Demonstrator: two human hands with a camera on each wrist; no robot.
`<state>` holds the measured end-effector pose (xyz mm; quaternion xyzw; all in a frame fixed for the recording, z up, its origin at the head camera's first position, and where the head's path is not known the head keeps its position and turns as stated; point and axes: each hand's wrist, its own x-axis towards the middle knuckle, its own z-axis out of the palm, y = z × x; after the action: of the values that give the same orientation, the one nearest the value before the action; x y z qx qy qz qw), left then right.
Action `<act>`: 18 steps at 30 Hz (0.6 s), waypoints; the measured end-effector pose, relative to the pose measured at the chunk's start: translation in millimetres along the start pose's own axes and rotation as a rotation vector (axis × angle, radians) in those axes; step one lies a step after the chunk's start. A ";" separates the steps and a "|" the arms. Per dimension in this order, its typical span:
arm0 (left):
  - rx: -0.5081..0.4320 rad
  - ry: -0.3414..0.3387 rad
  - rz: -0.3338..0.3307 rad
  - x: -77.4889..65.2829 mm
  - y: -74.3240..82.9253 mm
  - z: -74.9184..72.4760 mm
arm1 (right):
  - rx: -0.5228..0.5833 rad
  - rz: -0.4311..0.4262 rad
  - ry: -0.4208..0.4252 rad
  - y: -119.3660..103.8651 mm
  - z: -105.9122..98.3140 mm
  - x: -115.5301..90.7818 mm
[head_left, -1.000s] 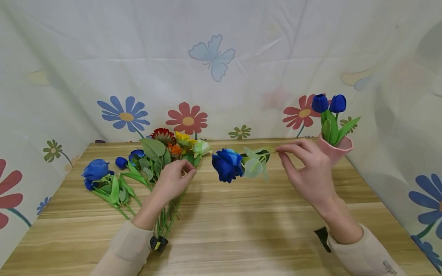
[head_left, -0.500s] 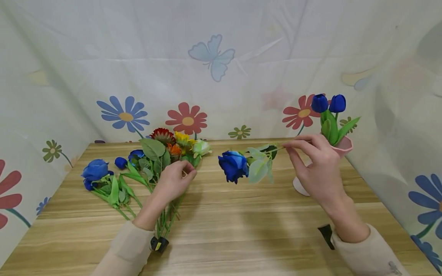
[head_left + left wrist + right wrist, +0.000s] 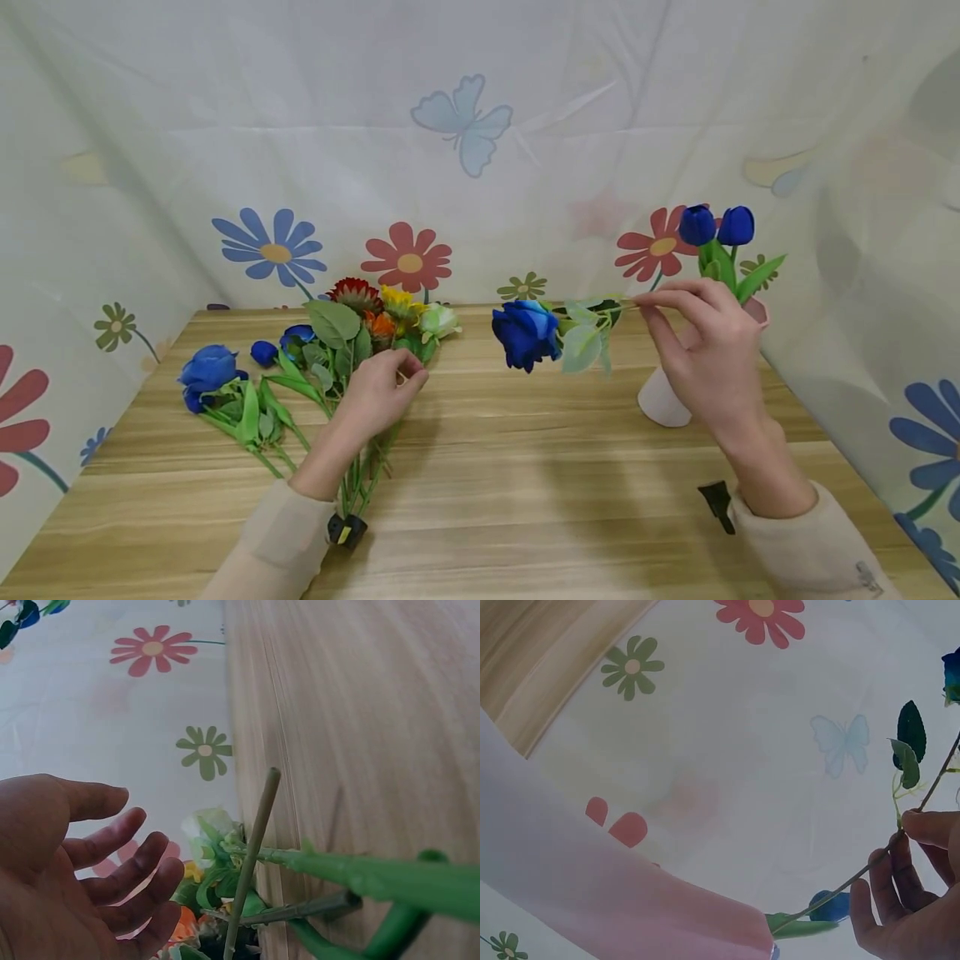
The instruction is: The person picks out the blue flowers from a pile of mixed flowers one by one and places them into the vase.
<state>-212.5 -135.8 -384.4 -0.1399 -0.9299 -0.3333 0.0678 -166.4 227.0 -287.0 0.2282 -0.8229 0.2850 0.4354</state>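
Observation:
My right hand (image 3: 708, 367) pinches the stem (image 3: 934, 784) of a blue rose (image 3: 527, 335) between thumb and fingers. The bloom points left, and the stem runs right. In the right wrist view, the stem's lower end overlaps the mouth of a pink-and-white vase (image 3: 682, 900). Two blue tulips (image 3: 698, 225) stand in that vase, which is partly hidden behind the hand in the head view. My left hand (image 3: 378, 387) hovers over a bunch of flowers on the table, its fingers loosely curled with nothing in them. Bare stems (image 3: 253, 855) lie beside it in the left wrist view.
Red (image 3: 354, 293), yellow and orange flowers lie under the left hand, beside a pale green rose (image 3: 439, 322). Farther left are blue roses (image 3: 208, 368) and tulips. A black clip-like piece (image 3: 347, 531) sits at the stem ends. A printed curtain (image 3: 480, 208) stands behind the table.
My right hand has moved right and slightly up with the blue rose, and more of the vase's white base now shows. The left hand has stayed in place.

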 end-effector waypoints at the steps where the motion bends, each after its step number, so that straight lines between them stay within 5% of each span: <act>1: 0.000 0.000 0.001 -0.1 -0.1 0.1 | 0.002 0.005 0.005 1.4 -0.5 0.3; 18: 0.009 -0.005 -0.005 -0.1 -0.5 1.1 | -0.014 0.196 0.105 28.3 -3.0 4.0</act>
<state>-212.7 -135.4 -385.6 -0.1383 -0.9320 -0.3288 0.0652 -184.4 249.2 -290.0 0.1283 -0.8192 0.3321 0.4496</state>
